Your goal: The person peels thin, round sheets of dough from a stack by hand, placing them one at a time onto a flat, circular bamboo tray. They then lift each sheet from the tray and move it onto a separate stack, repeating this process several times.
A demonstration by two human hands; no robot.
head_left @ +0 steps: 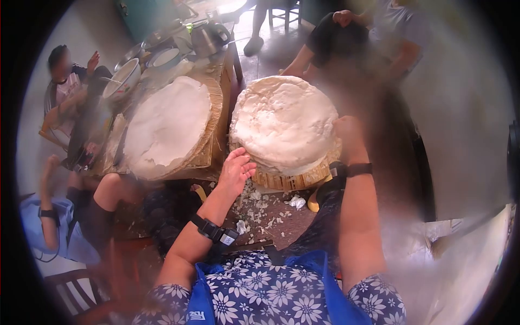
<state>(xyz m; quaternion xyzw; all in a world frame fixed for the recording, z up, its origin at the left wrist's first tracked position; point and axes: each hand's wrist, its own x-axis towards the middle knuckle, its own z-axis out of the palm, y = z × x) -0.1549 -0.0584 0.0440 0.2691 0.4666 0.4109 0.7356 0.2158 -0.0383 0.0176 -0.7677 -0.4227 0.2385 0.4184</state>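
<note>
In the middle of the head view, a thick stack of soft white round sheets (284, 122), like thin flatbreads, lies on a round straw mat (290, 180). My left hand (237, 172) is at the stack's near left edge, palm turned inward, its fingers loosely bent and apart with nothing in them. At the right edge, my right hand (351, 135) is curled against the sheets. Its fingers are blurred and partly hidden, so what they grip does not show. To the left, another white round sheet (169, 124) lies flat on a second straw mat (215, 103).
A large bowl (122, 78) and a metal kettle (206, 40) stand on the table at back left. White scraps (265, 212) litter the floor below the stack. One person (67, 89) sits at far left, another (390, 32) at back right, and a third person's knee (111, 189) is nearby.
</note>
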